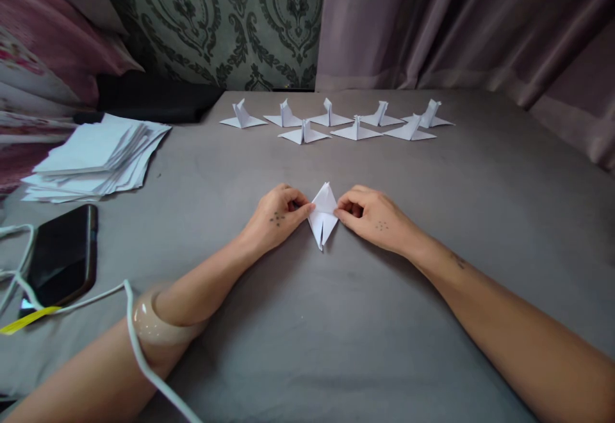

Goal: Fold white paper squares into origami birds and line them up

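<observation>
Between my hands is a white folded paper [323, 208], diamond-shaped, with a slit running down its lower half. My left hand [281, 215] pinches its left corner between thumb and fingers. On the opposite corner, my right hand [369, 215] has thumb and fingertips closed in the same way. The paper's upper tip points away from me, and a crease crosses its middle. Whether its underside touches the grey cloth surface [307, 333] I cannot tell.
Several folded paper figures [357, 129] stand in two rows at the back. To the left lie a stack of white paper sheets [96, 157], a phone [62, 253] and a white cable [139, 352] that crosses my left forearm. A dark cloth [158, 97] lies behind the stack.
</observation>
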`<state>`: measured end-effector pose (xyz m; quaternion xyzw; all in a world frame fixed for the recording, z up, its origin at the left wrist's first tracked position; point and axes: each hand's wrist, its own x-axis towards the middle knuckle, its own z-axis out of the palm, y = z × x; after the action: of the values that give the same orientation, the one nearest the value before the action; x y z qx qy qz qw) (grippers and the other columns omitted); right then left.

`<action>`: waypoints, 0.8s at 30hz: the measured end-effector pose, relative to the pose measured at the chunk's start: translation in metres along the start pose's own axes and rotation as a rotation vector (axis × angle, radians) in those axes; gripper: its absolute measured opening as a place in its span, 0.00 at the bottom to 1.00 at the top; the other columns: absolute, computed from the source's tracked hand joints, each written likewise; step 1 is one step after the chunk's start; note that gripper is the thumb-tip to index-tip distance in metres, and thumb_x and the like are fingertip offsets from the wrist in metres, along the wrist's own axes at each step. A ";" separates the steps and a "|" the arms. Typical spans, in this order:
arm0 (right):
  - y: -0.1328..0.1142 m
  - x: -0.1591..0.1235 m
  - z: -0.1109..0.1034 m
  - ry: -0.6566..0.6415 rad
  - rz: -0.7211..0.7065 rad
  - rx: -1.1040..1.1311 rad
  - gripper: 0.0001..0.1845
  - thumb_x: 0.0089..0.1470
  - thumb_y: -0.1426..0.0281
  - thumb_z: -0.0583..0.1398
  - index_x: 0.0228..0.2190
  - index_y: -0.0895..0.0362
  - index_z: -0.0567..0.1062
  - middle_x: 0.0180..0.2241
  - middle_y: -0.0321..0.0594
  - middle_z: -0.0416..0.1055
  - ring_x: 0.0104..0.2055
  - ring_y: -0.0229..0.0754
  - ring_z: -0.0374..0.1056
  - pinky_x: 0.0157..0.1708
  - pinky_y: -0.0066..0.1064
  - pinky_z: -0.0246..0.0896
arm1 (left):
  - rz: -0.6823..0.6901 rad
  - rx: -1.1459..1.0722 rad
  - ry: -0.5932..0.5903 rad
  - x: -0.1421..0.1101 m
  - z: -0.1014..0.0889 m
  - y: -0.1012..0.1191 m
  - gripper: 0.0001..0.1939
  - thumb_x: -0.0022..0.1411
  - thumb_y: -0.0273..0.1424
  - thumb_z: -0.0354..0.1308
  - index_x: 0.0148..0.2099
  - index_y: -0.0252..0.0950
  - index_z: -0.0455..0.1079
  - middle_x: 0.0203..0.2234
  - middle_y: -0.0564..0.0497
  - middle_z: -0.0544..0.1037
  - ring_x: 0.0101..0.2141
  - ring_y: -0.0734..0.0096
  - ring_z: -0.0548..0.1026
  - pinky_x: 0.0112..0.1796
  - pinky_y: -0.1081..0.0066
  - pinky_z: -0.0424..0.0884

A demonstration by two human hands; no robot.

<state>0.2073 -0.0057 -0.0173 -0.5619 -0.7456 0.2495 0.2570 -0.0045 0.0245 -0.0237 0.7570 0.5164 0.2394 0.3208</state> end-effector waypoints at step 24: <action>-0.007 0.005 0.008 0.080 0.201 -0.070 0.10 0.51 0.65 0.60 0.22 0.55 0.72 0.28 0.37 0.71 0.29 0.38 0.64 0.31 0.31 0.55 | -0.031 0.091 0.026 0.003 0.005 0.003 0.06 0.56 0.33 0.59 0.32 0.36 0.69 0.35 0.49 0.70 0.32 0.70 0.67 0.35 0.67 0.67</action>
<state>0.1954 -0.0029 -0.0183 -0.6521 -0.6827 0.2253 0.2406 0.0023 0.0249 -0.0249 0.7597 0.5425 0.2204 0.2830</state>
